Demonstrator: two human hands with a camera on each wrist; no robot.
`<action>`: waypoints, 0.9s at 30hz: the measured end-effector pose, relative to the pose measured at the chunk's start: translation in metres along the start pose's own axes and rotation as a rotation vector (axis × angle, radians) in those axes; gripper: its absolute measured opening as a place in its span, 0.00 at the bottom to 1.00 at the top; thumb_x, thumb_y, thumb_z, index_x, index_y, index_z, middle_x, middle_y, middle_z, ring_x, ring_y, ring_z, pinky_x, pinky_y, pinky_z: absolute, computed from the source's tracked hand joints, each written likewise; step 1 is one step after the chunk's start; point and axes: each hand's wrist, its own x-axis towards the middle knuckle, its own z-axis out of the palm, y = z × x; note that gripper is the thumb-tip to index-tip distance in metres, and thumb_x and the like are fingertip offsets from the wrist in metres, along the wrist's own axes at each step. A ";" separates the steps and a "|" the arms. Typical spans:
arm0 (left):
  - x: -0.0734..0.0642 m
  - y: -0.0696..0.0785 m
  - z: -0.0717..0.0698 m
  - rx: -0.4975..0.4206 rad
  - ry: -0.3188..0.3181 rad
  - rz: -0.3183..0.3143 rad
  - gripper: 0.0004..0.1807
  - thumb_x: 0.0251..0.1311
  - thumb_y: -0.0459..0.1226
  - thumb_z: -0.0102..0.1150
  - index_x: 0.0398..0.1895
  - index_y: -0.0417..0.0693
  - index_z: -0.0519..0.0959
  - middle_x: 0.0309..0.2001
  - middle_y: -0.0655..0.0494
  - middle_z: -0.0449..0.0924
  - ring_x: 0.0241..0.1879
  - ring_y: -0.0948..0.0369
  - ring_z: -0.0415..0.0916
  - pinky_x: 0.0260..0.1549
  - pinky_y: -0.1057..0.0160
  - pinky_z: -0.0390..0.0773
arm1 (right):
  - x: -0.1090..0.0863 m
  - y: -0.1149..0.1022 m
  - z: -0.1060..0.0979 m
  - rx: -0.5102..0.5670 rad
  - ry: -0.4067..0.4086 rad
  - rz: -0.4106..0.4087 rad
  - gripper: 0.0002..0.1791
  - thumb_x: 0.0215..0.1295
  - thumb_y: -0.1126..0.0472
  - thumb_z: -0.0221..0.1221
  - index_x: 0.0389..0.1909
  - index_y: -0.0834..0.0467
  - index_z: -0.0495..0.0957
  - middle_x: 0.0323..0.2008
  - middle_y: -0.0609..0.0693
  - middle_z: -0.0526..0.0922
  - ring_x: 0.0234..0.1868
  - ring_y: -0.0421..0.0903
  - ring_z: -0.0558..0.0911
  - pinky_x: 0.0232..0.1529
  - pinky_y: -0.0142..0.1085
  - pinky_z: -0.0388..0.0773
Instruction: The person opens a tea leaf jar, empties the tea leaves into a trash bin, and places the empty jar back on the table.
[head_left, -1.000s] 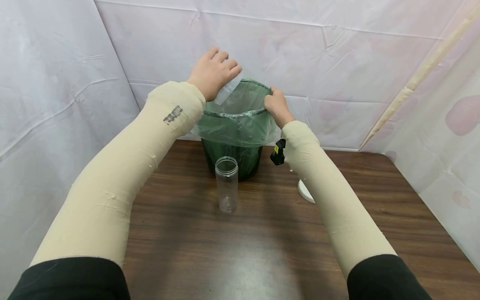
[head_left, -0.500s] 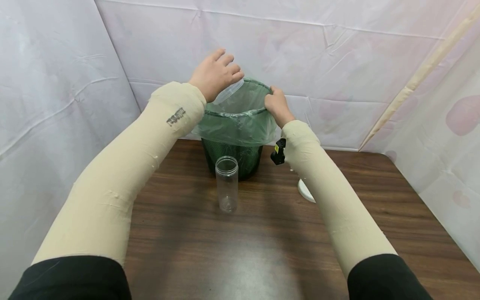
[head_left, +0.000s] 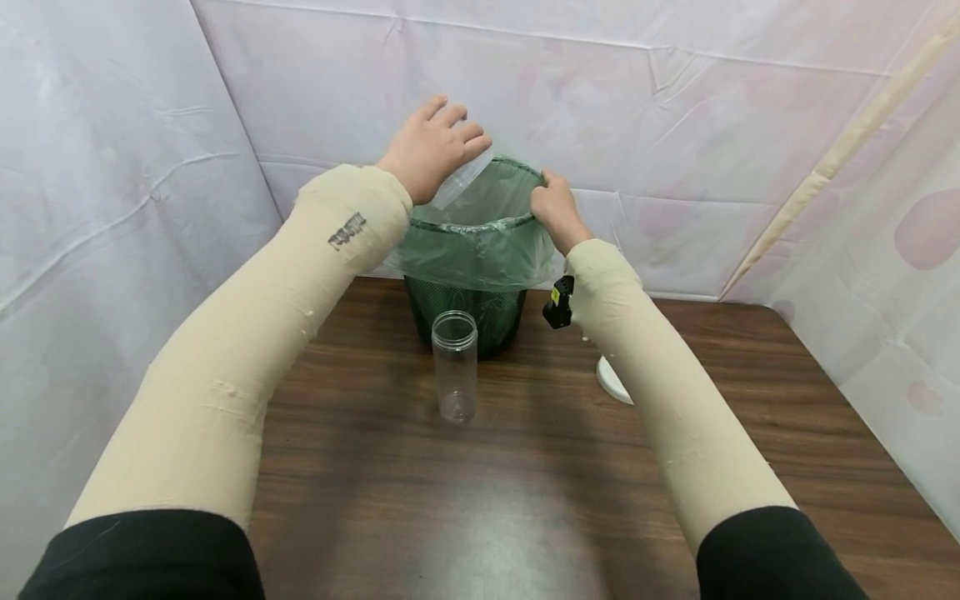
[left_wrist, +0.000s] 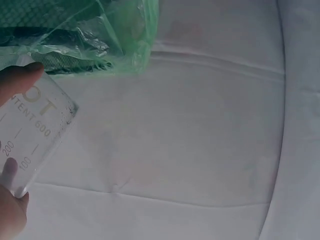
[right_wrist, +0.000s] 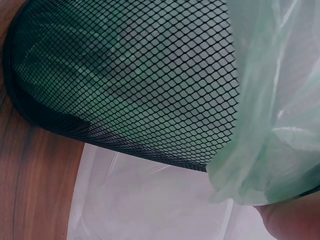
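Observation:
A clear measuring cup (head_left: 463, 177) with printed gradations tilts over the mouth of a dark mesh trash bin (head_left: 468, 321). My left hand (head_left: 431, 150) grips it; the left wrist view shows the thumb and fingers on both sides of the cup (left_wrist: 42, 125). A translucent green trash bag (head_left: 476, 258) lines the bin and folds down over its rim. At the rim's right side, my right hand (head_left: 557, 208) holds the edge through the bag, its fingers partly hidden. Whether anything flows from the cup is not visible.
In front of the bin, a clear lidless plastic jar (head_left: 455, 375) stands upright on the wooden table (head_left: 480, 517). A white lid (head_left: 613, 383) lies to the right, partly behind my right forearm. White fabric walls (head_left: 570, 92) close off the back and sides.
My left hand has shifted slightly right with the cup, whose tilt has varied a little. My right hand has stayed on the rim, and the jar and lid have not moved.

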 end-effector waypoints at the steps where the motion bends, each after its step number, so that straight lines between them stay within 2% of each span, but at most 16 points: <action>1: 0.000 -0.001 0.000 -0.033 0.011 -0.008 0.40 0.52 0.25 0.60 0.70 0.44 0.58 0.65 0.45 0.63 0.66 0.46 0.54 0.67 0.48 0.46 | 0.000 0.000 0.000 -0.003 0.000 0.001 0.33 0.70 0.68 0.30 0.76 0.54 0.41 0.75 0.46 0.41 0.74 0.41 0.40 0.69 0.34 0.43; 6: -0.002 -0.006 0.001 -0.153 0.045 -0.039 0.42 0.49 0.23 0.59 0.70 0.43 0.58 0.65 0.44 0.63 0.65 0.45 0.55 0.66 0.47 0.48 | -0.001 0.002 -0.001 0.004 -0.006 -0.003 0.33 0.69 0.68 0.30 0.76 0.54 0.41 0.75 0.46 0.40 0.74 0.41 0.40 0.69 0.34 0.43; 9: -0.001 -0.009 0.002 -0.223 0.030 -0.078 0.47 0.44 0.23 0.62 0.71 0.42 0.55 0.67 0.43 0.60 0.66 0.44 0.53 0.67 0.47 0.45 | -0.001 0.003 -0.001 0.008 -0.007 -0.009 0.33 0.69 0.68 0.30 0.76 0.54 0.41 0.75 0.46 0.41 0.74 0.41 0.40 0.69 0.34 0.43; 13: -0.002 -0.007 0.009 -0.179 -0.029 -0.042 0.47 0.45 0.24 0.62 0.71 0.42 0.55 0.67 0.43 0.59 0.67 0.43 0.52 0.67 0.46 0.43 | -0.002 0.004 -0.001 0.001 -0.001 -0.014 0.33 0.70 0.68 0.30 0.76 0.53 0.41 0.75 0.45 0.41 0.74 0.41 0.40 0.69 0.34 0.43; 16: -0.004 -0.005 0.016 -0.119 -0.007 -0.018 0.40 0.51 0.24 0.58 0.70 0.42 0.57 0.66 0.43 0.61 0.66 0.44 0.53 0.66 0.46 0.47 | -0.004 0.003 0.000 0.003 -0.002 -0.015 0.33 0.70 0.67 0.30 0.76 0.53 0.41 0.75 0.45 0.41 0.74 0.41 0.40 0.69 0.34 0.44; 20: -0.007 -0.006 0.019 -0.132 0.049 -0.067 0.38 0.53 0.23 0.58 0.69 0.42 0.58 0.64 0.44 0.62 0.65 0.45 0.55 0.66 0.46 0.48 | -0.005 0.002 0.002 0.020 -0.014 -0.020 0.33 0.70 0.68 0.29 0.76 0.53 0.41 0.75 0.45 0.41 0.73 0.40 0.40 0.67 0.32 0.49; 23: -0.007 -0.008 0.018 -0.168 0.035 -0.083 0.41 0.51 0.23 0.58 0.70 0.42 0.57 0.65 0.43 0.61 0.65 0.44 0.55 0.66 0.46 0.47 | -0.005 0.002 0.001 0.020 -0.016 -0.031 0.33 0.69 0.68 0.29 0.76 0.53 0.41 0.75 0.45 0.41 0.73 0.40 0.39 0.65 0.30 0.51; 27: -0.007 -0.010 0.016 -0.287 -0.007 -0.114 0.48 0.43 0.24 0.63 0.72 0.42 0.55 0.67 0.42 0.59 0.66 0.43 0.53 0.67 0.46 0.44 | -0.004 0.005 0.000 -0.012 -0.017 -0.066 0.32 0.70 0.66 0.29 0.76 0.54 0.42 0.75 0.46 0.42 0.74 0.41 0.41 0.69 0.32 0.45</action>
